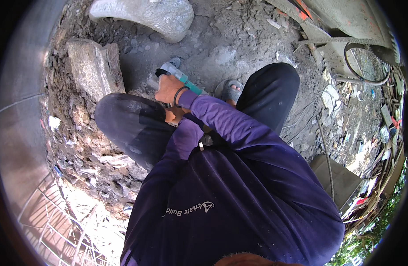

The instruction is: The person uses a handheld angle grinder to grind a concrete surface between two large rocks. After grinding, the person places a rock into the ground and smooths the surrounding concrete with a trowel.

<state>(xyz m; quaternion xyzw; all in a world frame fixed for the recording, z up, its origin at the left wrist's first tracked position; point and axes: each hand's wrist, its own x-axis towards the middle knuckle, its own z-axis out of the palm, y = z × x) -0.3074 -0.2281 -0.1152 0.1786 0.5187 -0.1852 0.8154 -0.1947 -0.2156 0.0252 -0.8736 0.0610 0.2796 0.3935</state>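
My right hand [169, 90], with a dark band at its wrist, is closed beside a teal and pale, partly see-through long-bodied object [188, 83]. A black part shows at the fingers; the object's exact kind cannot be made out. My left hand [182, 115] is mostly hidden beneath the right forearm, between my knees. Its fingers do not show clearly, nor does anything it may hold. Both forearms cross in purple sleeves in front of my body.
Grey dirt [221, 37] surrounds my sandalled foot [232, 91]. A broken block [91, 66] stands at the left, and a large pale lump [146, 15] lies farther off. Cables [368, 82] and scattered debris are at the right. A metal wall [20, 88] rises at far left.
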